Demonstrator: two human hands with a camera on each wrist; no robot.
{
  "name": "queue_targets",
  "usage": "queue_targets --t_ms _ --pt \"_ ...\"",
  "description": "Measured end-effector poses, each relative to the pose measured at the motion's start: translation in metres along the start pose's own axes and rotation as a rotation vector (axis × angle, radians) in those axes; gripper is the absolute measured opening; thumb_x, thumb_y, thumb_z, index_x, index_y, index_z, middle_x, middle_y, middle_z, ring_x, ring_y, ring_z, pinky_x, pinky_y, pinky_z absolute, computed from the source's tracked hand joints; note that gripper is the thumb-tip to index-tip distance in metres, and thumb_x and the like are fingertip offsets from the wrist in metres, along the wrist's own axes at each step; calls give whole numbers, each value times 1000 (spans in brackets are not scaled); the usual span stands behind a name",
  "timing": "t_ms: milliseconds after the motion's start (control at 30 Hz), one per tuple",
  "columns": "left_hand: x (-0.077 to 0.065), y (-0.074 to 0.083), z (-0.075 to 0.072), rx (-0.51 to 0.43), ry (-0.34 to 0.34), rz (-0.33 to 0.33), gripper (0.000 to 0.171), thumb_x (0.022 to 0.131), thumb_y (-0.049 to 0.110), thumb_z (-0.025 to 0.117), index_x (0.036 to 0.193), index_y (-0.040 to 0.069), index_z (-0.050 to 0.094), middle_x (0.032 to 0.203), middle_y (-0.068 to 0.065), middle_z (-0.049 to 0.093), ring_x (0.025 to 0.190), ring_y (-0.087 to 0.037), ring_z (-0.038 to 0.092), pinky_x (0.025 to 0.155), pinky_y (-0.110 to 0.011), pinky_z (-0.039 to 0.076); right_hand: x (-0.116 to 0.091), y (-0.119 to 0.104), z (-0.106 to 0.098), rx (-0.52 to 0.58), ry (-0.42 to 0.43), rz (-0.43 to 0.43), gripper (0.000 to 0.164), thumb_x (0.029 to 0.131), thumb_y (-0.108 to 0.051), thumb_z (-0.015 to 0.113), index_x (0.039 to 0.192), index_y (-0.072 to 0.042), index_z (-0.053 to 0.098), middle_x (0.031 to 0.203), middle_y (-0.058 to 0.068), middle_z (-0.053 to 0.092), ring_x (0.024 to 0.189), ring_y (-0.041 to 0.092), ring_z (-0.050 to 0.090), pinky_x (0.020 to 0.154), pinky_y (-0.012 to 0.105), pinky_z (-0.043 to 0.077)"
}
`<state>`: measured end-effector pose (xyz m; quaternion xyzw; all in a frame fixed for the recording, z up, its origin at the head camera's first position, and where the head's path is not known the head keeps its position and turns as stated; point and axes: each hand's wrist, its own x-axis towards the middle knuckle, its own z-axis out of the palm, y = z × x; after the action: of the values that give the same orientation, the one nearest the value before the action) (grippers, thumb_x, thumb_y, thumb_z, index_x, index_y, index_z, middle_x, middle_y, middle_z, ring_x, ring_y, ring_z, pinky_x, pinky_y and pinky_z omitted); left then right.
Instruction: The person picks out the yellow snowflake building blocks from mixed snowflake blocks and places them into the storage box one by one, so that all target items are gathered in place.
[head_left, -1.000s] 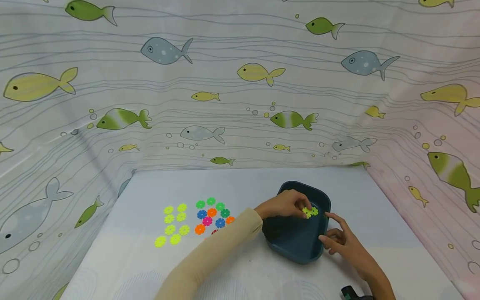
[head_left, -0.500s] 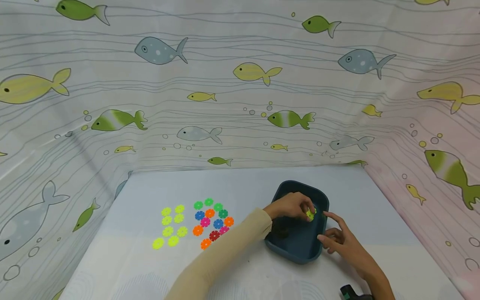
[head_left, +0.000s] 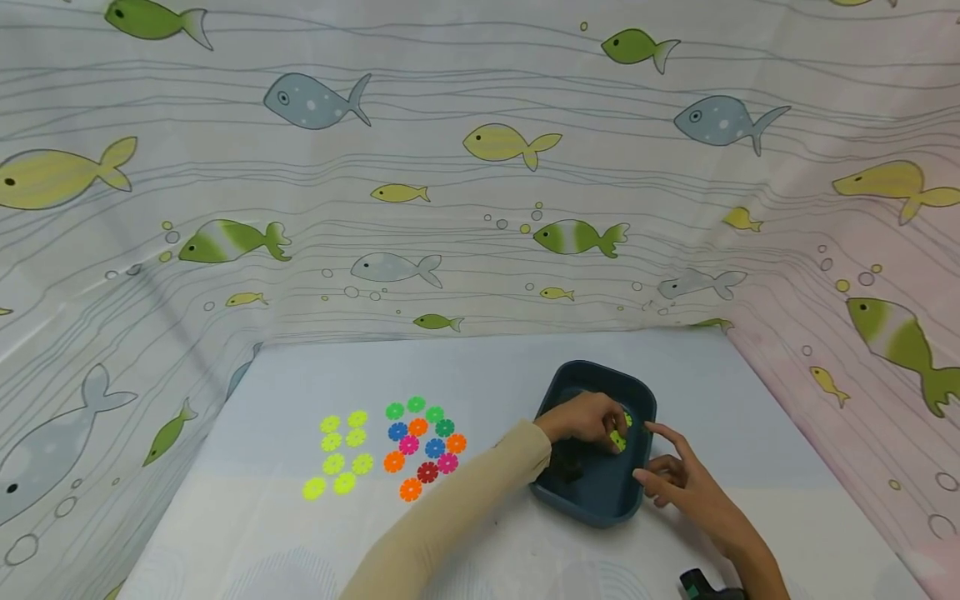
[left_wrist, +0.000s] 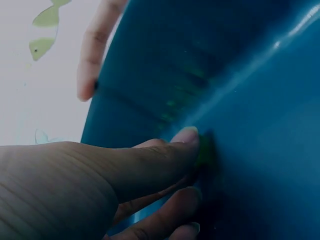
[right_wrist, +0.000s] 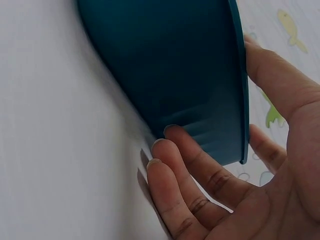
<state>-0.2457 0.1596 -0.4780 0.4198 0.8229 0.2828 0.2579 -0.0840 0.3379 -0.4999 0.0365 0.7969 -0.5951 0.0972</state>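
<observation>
In the head view, my left hand [head_left: 588,417] reaches down into a dark blue tray [head_left: 592,518]. Its thumb and fingers pinch a yellow notched disc [head_left: 617,441] near the tray floor. Another yellow disc [head_left: 628,419] shows just past the fingertips. The left wrist view has the thumb and fingers close together on a dim greenish piece [left_wrist: 205,151], mostly hidden. My right hand [head_left: 686,483] holds the tray's right side. In the right wrist view, its thumb is at the rim and several fingers lie against the outer wall [right_wrist: 180,75].
To the left on the white table [head_left: 285,550] lie several yellow discs [head_left: 333,463] in two columns. Beside them is a cluster of green, blue, orange, pink and red discs [head_left: 417,427]. A fish-printed cloth [head_left: 480,225] stands around the back and sides. A black device [head_left: 701,586] is by the right wrist.
My left hand has shifted slightly right and lower inside the tray, with the yellow disc at its fingertips. The forearm has uncovered more coloured discs. The right hand stays at the tray.
</observation>
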Motion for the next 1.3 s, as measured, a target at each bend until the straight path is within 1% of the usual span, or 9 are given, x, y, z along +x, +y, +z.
queue_targets --t_ms 167,233,333,433,633,833,1033,1133,1300 --pt "0 -2 1 158 2 29 23 85 18 87 104 15 76 97 9 67 77 -3 59 66 -15 47 2 -3 2 2 -15 -9 80 101 -25 68 161 -30 16 116 21 61 96 35 63 76 43 57" --pt "0 -2 1 194 5 36 24 85 20 87 106 17 76 105 10 68 81 -2 59 69 -15 47 2 -3 3 1 -17 -9 80 101 -24 68 161 -30 16 116 21 61 96 35 63 76 43 57" --pt "-2 -3 1 207 8 31 25 86 21 86 109 18 77 114 10 69 84 -1 60 71 -15 47 3 -4 4 -1 -19 -11 80 101 -24 68 161 -30 16 117 22 61 96 35 63 76 43 57" --pt "-4 -3 -1 193 17 21 29 86 21 86 113 18 77 113 9 69 84 -1 60 71 -15 48 4 -6 6 -2 -19 -9 81 101 -25 69 161 -29 16 117 22 61 95 34 62 75 42 57" --pt "-10 -3 -8 148 37 22 33 86 17 86 117 14 74 93 6 67 74 -3 61 62 -16 49 5 -6 7 2 -20 7 81 101 -25 68 161 -31 15 116 21 61 95 33 63 75 42 56" --pt "-24 3 -22 108 64 98 27 92 16 80 118 12 72 86 10 66 74 0 62 63 -15 50 5 -4 6 -4 -17 14 80 102 -25 67 161 -30 14 115 20 62 94 33 63 75 41 56" --pt "-40 8 -37 56 94 180 23 96 18 75 118 12 71 89 9 68 77 0 63 68 -15 50 5 -4 4 -13 4 44 80 103 -27 66 161 -31 13 113 19 63 92 32 63 75 41 56" --pt "-48 7 -43 46 101 220 23 97 20 74 119 12 71 93 9 68 80 1 63 71 -15 50 4 -4 3 -13 10 50 80 103 -27 66 161 -30 12 113 19 63 92 31 63 75 42 56" --pt "-65 2 -51 20 106 248 25 99 23 72 122 11 69 95 9 68 79 0 63 73 -15 51 3 -1 3 -15 10 47 81 103 -26 66 162 -31 10 115 19 62 94 31 64 74 42 56"
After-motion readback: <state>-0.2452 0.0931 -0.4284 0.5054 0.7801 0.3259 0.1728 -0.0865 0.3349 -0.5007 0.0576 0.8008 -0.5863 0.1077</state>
